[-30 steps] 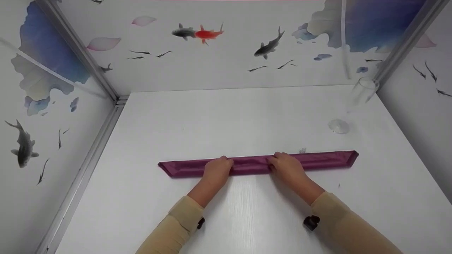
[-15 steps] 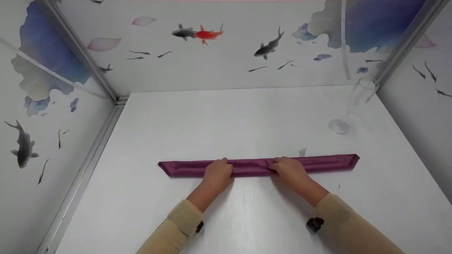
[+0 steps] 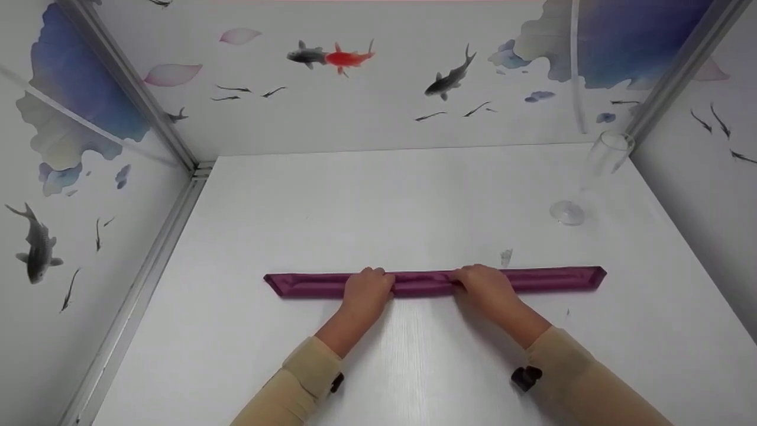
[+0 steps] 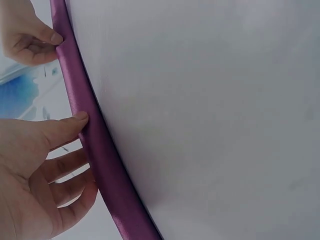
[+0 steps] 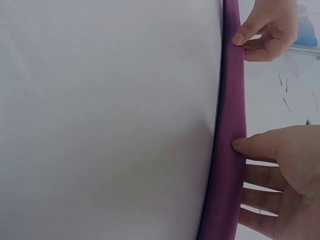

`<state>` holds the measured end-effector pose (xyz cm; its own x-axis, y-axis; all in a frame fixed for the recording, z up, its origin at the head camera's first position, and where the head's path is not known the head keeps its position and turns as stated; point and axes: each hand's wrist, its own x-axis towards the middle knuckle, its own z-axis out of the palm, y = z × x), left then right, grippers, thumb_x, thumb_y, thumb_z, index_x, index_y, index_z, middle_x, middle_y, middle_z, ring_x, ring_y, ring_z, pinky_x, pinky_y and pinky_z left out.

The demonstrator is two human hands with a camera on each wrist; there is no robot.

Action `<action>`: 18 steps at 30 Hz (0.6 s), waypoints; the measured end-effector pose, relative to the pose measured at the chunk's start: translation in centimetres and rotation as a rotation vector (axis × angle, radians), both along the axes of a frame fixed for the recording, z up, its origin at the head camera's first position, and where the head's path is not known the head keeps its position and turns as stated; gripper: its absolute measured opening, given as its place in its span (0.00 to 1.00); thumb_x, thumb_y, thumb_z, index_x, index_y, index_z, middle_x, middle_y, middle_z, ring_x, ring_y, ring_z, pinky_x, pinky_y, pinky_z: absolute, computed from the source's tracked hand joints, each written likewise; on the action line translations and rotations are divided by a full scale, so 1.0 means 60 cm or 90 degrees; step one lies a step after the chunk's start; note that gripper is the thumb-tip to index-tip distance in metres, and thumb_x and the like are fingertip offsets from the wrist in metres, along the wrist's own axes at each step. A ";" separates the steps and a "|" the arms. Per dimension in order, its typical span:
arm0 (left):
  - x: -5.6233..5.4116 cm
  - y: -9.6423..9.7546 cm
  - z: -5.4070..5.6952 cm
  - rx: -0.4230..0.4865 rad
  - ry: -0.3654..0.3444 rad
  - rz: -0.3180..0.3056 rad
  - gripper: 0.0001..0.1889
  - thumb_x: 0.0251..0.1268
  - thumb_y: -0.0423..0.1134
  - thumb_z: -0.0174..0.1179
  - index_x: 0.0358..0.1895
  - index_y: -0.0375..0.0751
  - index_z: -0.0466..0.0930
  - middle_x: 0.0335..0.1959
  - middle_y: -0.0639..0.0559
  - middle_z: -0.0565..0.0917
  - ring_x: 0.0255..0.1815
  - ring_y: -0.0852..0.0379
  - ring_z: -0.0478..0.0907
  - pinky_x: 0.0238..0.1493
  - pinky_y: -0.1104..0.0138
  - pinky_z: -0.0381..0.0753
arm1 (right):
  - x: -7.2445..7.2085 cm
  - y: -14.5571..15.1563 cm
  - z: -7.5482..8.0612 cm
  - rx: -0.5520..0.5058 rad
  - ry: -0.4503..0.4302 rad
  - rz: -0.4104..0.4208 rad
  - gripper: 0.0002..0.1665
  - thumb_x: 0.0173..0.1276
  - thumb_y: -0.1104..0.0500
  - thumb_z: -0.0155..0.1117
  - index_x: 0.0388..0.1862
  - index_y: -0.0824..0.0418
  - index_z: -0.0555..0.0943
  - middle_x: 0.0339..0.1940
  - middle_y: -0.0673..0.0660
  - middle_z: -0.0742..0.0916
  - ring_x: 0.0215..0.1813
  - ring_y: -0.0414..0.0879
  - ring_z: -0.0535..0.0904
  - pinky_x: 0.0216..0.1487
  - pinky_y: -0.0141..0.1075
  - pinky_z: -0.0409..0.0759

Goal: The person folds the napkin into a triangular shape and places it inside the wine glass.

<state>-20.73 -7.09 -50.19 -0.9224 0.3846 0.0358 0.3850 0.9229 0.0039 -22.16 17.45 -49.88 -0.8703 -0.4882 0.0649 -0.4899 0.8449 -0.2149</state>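
Observation:
A shiny purple cloth [image 3: 423, 285], folded into a long narrow strip with slanted ends, stretches left to right across the white table. The left hand [image 3: 368, 291] holds it left of its middle. On the other side of the middle, the right hand [image 3: 486, 289] grips the same strip. In the left wrist view, the left thumb presses on the near face of the cloth [image 4: 107, 162], with fingers behind it. The right wrist view has the right thumb on the cloth [image 5: 229, 165] likewise, its fingers partly hidden behind.
A clear glass [image 3: 609, 157] with a round base [image 3: 568, 213] stands at the back right of the white table [image 3: 378, 207]. A small grey mark [image 3: 506, 257] lies just beyond the cloth. Printed walls enclose the back and both sides.
The strip's right part has come toward the person, so it lies straighter across. The strip looks slightly narrower, and both hands have shifted slightly nearer while keeping their hold.

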 end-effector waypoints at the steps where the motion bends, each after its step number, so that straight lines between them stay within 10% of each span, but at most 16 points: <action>1: -0.002 0.000 0.000 0.000 0.002 0.002 0.09 0.60 0.44 0.69 0.40 0.44 0.84 0.33 0.51 0.82 0.35 0.51 0.78 0.34 0.60 0.80 | -0.002 -0.001 0.000 0.004 -0.005 -0.005 0.12 0.61 0.69 0.69 0.43 0.60 0.86 0.33 0.56 0.87 0.39 0.52 0.83 0.42 0.45 0.81; 18: -0.024 0.010 -0.005 0.024 0.011 0.041 0.04 0.64 0.31 0.61 0.35 0.38 0.86 0.32 0.46 0.79 0.36 0.50 0.76 0.34 0.59 0.81 | -0.028 -0.005 -0.013 -0.035 0.049 -0.010 0.05 0.60 0.67 0.68 0.33 0.60 0.88 0.26 0.53 0.79 0.32 0.51 0.79 0.34 0.42 0.78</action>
<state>-22.15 -6.49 -50.48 -0.9445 0.3220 0.0647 0.3245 0.9453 0.0325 -23.84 17.15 -50.65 -0.8691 -0.4686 0.1583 -0.4938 0.8405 -0.2231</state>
